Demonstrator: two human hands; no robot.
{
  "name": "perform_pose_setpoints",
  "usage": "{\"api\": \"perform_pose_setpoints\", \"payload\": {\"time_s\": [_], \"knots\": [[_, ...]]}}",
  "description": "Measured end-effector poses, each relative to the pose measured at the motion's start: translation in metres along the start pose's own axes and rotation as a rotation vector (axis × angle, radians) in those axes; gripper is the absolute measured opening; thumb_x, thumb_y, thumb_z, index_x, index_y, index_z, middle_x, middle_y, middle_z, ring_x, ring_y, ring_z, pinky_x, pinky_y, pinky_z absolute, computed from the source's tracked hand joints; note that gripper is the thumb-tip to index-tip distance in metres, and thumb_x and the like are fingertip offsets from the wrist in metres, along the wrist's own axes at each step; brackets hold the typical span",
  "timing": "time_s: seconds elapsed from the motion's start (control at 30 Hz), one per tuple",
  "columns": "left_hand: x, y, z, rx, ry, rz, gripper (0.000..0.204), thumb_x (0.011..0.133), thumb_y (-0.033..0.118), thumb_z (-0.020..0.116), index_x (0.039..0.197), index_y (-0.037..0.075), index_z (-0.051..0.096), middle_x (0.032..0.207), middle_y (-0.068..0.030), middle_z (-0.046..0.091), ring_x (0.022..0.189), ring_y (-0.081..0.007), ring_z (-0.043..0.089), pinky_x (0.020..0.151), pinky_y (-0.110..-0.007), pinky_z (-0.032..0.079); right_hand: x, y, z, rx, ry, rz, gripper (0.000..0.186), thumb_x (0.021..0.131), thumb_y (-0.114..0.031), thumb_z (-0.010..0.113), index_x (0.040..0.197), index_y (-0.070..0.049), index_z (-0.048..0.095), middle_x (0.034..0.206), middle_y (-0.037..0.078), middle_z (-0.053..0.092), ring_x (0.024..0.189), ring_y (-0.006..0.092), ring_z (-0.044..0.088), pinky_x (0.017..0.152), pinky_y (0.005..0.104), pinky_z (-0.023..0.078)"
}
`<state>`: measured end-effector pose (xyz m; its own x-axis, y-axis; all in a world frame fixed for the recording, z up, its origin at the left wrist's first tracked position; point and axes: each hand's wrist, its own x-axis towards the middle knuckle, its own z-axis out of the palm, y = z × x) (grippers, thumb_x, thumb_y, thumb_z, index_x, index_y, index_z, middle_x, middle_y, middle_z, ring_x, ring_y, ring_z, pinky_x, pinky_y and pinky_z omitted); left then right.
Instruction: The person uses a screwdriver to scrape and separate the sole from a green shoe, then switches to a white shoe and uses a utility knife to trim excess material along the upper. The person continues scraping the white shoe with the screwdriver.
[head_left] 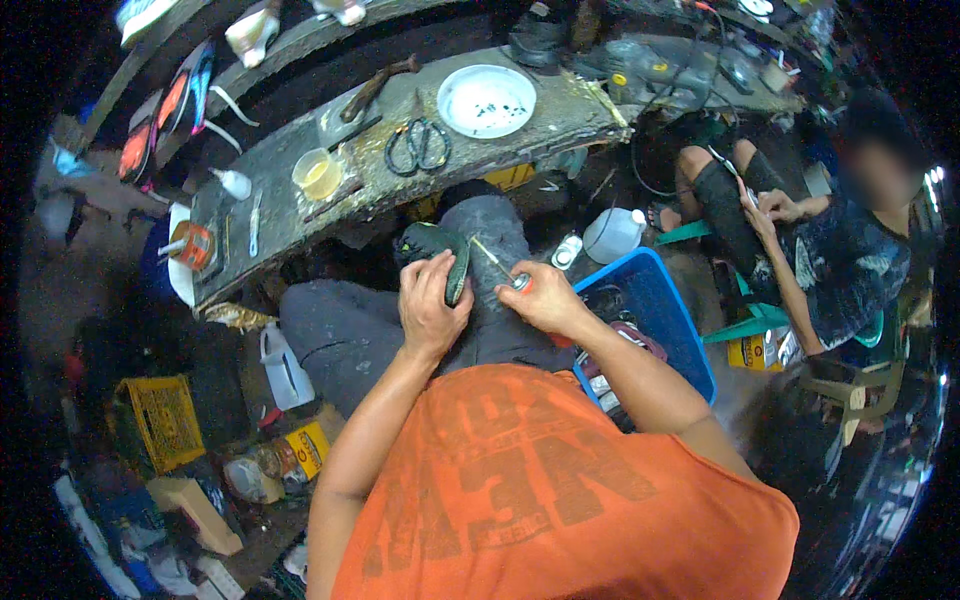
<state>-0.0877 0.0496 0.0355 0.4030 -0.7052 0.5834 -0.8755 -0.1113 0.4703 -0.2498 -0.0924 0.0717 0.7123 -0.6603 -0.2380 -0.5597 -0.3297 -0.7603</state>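
The person's left hand [432, 303] is closed around a dark shoe with a greenish sole edge [430, 241], gripping it above the lap, between the legs and the bench. The right hand [548, 300], just beside it, has its fingers wrapped around the handle of a slim, pale-shafted hand tool [489, 253], whose tip points toward the shoe; whether the two touch is unclear. Beyond them, a worn grey workbench [283, 205] bears scissors with dark looped handles [420, 148], a clear plastic cup of yellowish contents [317, 176] and a round white dish with dark bits in it [470, 92]. A rectangular blue plastic bin [692, 325] stands near the right forearm. Farther right, a seated co-worker [850, 250] in dark clothes has both hands near the knees.
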Motion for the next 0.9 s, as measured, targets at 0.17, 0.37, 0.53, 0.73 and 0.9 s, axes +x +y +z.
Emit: {"api": "perform_pose_setpoints", "payload": {"time_s": [0.17, 0.37, 0.53, 0.73, 0.9], "knots": [[-0.005, 0.0, 0.018, 0.036, 0.008, 0.0, 0.05, 0.079, 0.014, 0.084, 0.124, 0.005, 0.064, 0.131, -0.0107, 0.066, 0.133, -0.0379, 0.054, 0.116, -0.057, 0.033, 0.009, 0.003, 0.004, 0.013, -0.072, 0.127, 0.061, 0.08, -0.047, 0.074, 0.111, 0.005, 0.073, 0.103, 0.031, 0.071, 0.1, 0.0442, 0.069, 0.091, 0.0476, 0.055], [-0.013, -0.013, 0.034, -0.058, -0.047, -0.042, 0.058, 0.082, 0.011, 0.081, 0.133, 0.001, 0.055, 0.133, -0.0192, 0.061, 0.133, -0.0371, 0.054, 0.121, -0.057, 0.029, 0.012, -0.001, 0.006, -0.005, -0.08, 0.08, 0.056, 0.079, -0.043, 0.072, 0.109, 0.004, 0.074, 0.101, 0.034, 0.072, 0.099, 0.0481, 0.072, 0.092, 0.0495, 0.057], [-0.019, -0.018, 0.038, -0.027, -0.051, -0.041, 0.058, 0.084, 0.01, 0.078, 0.136, 0.0, 0.054, 0.133, -0.0191, 0.061, 0.132, -0.0354, 0.055, 0.121, -0.055, 0.029, 0.007, -0.001, 0.009, -0.072, -0.036, -0.026, 0.055, 0.078, -0.042, 0.072, 0.111, 0.003, 0.074, 0.099, 0.033, 0.072, 0.097, 0.0478, 0.072, 0.091, 0.0517, 0.058], [-0.02, -0.019, 0.039, -0.01, -0.061, -0.015, 0.056, 0.084, 0.009, 0.076, 0.136, 0.0, 0.055, 0.133, -0.0179, 0.062, 0.132, -0.0337, 0.056, 0.122, -0.055, 0.029, 0.001, -0.002, 0.007, -0.07, -0.052, -0.058, 0.053, 0.079, -0.041, 0.071, 0.109, 0.001, 0.073, 0.093, 0.033, 0.072, 0.093, 0.0491, 0.072, 0.088, 0.0537, 0.058], [-0.018, -0.02, 0.037, -0.022, -0.075, -0.032, 0.057, 0.082, 0.006, 0.075, 0.135, 0.0, 0.056, 0.13, -0.0177, 0.064, 0.13, -0.0337, 0.059, 0.122, -0.054, 0.029, -0.004, -0.005, 0.007, -0.127, -0.055, -0.069, 0.047, 0.08, -0.039, 0.071, 0.105, 0.001, 0.072, 0.091, 0.032, 0.072, 0.092, 0.0482, 0.072, 0.087, 0.0536, 0.058]]}}
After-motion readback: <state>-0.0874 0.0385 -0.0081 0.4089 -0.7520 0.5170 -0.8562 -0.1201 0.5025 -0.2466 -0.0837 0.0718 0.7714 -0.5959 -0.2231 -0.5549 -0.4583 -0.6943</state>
